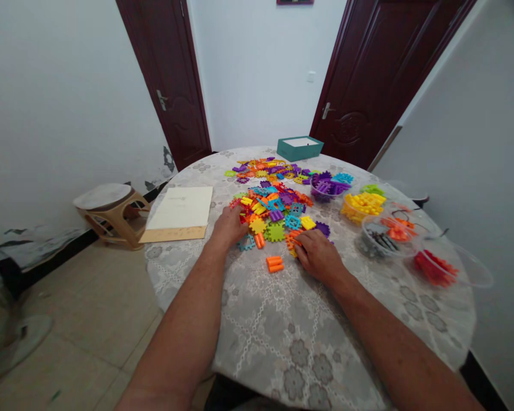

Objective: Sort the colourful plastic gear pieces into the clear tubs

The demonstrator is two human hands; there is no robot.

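1. Bare left hand [230, 226]: fingertips lost among multicoloured plastic pieces [276, 231]; any grip is unclear.
2. Bare right hand [319, 254]: partly covers a flat orange plastic piece [290, 239]; grip unclear.
3. Cream rectangular paper sheet [184, 205]: writing too small to read.
4. Small dark-red-edged wall object [294, 1]: cut off by the top edge.
5. Pale round-based object [15, 349]: blurred, cut off at left.

Two hands [319, 254] are showing near, one left, one right. Two heaps [261, 173] are lying centrally, one near, one far; their pieces [275, 232] are overlapping too closely for counting. At least four tubs [365, 244] are standing right, one box [297, 152] far, one pad [182, 206] and one stool [103, 196] left, two doors [394, 74] far.
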